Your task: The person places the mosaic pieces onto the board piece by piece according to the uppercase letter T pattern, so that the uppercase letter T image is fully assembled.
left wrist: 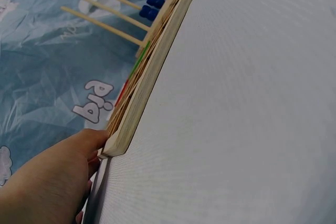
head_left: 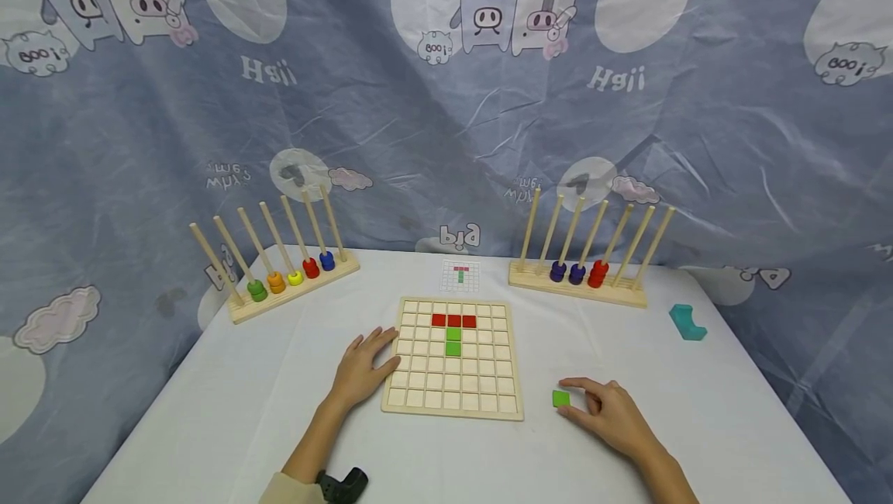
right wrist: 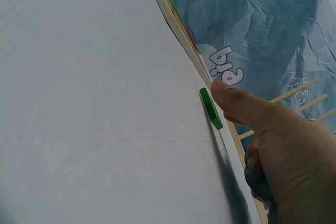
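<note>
A square wooden grid board (head_left: 453, 403) lies mid-table with three red tiles (head_left: 454, 321) in a row and two green tiles (head_left: 453, 349) running down from the middle one. My left hand (head_left: 359, 372) rests against the board's left edge, thumb and fingertips touching the frame. In the left wrist view, the left thumb (left wrist: 89, 141) lies at the board's corner; the other fingers are partly hidden. Right of the board, my right hand (head_left: 610, 415) pinches a loose green tile (head_left: 561, 398) between thumb and forefinger. The right wrist view shows this green tile (right wrist: 211, 108) edge-on beside the thumb.
Behind the board lies a small pattern card (head_left: 460, 276) with a red and green T. Peg racks with coloured beads stand at back left (head_left: 300, 287) and back right (head_left: 579, 292). A teal curved block (head_left: 687, 322) sits far right; a black object (head_left: 343, 486) is by the left forearm.
</note>
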Tool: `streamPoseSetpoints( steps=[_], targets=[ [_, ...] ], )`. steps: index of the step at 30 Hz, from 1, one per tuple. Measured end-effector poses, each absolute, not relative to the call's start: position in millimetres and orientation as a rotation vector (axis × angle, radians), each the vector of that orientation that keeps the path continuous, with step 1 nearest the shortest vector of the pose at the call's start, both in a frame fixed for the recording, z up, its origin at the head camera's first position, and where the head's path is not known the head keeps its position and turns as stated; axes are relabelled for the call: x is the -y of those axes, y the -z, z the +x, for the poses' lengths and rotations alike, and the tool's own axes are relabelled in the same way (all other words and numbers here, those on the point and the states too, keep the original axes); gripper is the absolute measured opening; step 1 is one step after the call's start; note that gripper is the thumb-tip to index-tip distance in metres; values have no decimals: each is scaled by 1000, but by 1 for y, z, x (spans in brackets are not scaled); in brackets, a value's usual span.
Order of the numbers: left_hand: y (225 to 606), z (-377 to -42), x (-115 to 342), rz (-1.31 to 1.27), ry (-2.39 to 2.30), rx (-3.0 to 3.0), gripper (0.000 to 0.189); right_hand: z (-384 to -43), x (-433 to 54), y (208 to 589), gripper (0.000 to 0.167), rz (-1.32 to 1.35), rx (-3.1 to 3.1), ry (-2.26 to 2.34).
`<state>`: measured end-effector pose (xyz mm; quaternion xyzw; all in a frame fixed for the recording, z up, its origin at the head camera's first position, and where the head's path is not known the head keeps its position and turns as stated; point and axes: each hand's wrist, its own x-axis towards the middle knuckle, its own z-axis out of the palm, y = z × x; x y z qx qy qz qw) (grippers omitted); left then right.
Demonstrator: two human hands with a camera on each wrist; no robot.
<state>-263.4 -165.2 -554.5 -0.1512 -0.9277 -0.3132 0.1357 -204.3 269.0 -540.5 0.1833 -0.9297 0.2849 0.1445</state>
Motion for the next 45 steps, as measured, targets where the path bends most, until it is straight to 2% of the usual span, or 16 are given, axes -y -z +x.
streamPoseSetpoints(
  steps=[16, 45],
  targets=[
    [556, -264, 165, -429, 899, 2689, 51, -204, -270, 546, 35, 500, 2713, -875],
    [556, -265, 166, -439, 888, 2695, 51, -206, -272, 551, 26, 562, 2635, -899]
  ],
)
